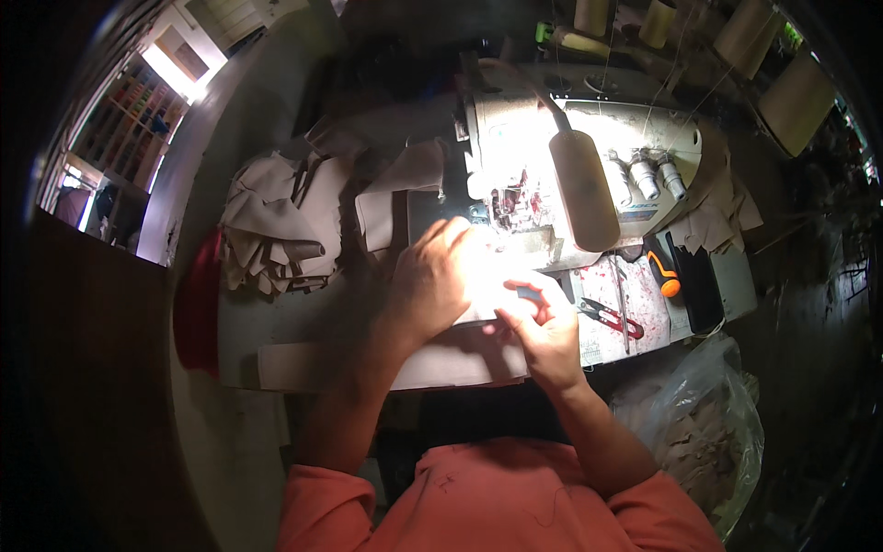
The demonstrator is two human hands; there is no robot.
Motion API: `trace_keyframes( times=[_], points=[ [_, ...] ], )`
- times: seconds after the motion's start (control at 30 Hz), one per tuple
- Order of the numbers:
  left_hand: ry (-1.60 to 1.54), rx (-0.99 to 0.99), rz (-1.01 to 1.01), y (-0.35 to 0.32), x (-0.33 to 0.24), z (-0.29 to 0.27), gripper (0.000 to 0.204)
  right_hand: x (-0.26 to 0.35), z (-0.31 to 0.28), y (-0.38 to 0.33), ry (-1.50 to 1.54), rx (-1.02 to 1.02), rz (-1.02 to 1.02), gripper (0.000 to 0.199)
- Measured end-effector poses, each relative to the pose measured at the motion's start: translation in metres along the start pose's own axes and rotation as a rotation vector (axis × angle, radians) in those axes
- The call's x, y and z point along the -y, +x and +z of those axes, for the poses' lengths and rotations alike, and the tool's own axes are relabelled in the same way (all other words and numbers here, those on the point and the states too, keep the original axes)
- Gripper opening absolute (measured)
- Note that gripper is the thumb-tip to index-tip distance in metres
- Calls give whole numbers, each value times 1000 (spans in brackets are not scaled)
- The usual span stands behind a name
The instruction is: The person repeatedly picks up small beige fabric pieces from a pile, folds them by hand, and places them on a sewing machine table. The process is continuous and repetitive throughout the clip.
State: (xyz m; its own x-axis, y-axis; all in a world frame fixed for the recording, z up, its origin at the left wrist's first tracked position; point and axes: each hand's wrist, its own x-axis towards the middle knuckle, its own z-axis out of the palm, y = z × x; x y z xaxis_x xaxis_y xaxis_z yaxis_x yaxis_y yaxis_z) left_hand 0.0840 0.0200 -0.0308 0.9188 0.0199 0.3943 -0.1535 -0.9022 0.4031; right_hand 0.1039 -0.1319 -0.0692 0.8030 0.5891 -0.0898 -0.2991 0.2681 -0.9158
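Observation:
Under the bright lamp, a pale fabric piece (478, 308) lies at the front of a sewing machine (524, 207). My left hand (432, 281) rests over its left side, close to the needle area; glare and the hand itself hide its fingertips. At the near right edge of the piece, my right hand (550, 336) is closed, thumb and fingers curled together on the fabric. Another long pale strip of fabric (368, 365) lies along the table's front edge, below both hands.
Cut fabric pieces (285, 221) are heaped at left. The lamp head (585, 190) hangs above the machine. Right of my hands lie red snips (612, 317), an orange-and-black handled tool (664, 273) and a dark phone-like slab (696, 290). A clear bag of scraps (704, 423) sits below; thread cones (796, 101) stand behind.

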Motion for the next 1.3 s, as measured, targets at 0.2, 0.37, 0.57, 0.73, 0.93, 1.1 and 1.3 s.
trace_keyframes(
  times=[0.2, 0.37, 0.57, 0.73, 0.93, 1.1, 1.3],
  points=[
    [-94, -14, 83, 16, 7, 1, 13, 2, -3, 13, -67, 12, -7, 20],
    [60, -132, 103, -12, -11, 4, 15, 5, -2, 18, -116, -1, -3, 20],
    [-34, -59, -6, 1, 22, 10, 27, 4, -5, 13, -61, -54, 9, 18],
    [197, 355, -257, 29, 44, 7, 28, 5, -30, -12, -69, -72, -40, 16],
    [349, -155, -1, 35, 102, 1, 20, 1, -45, -36, -203, -44, -58, 16],
    [-80, -163, 24, -50, -6, 1, 12, 1, -60, -47, -219, -85, 26, 17],
    [-160, -61, -269, -68, -30, 57, 19, 11, -51, -59, -282, -21, 40, 18]
  ],
)
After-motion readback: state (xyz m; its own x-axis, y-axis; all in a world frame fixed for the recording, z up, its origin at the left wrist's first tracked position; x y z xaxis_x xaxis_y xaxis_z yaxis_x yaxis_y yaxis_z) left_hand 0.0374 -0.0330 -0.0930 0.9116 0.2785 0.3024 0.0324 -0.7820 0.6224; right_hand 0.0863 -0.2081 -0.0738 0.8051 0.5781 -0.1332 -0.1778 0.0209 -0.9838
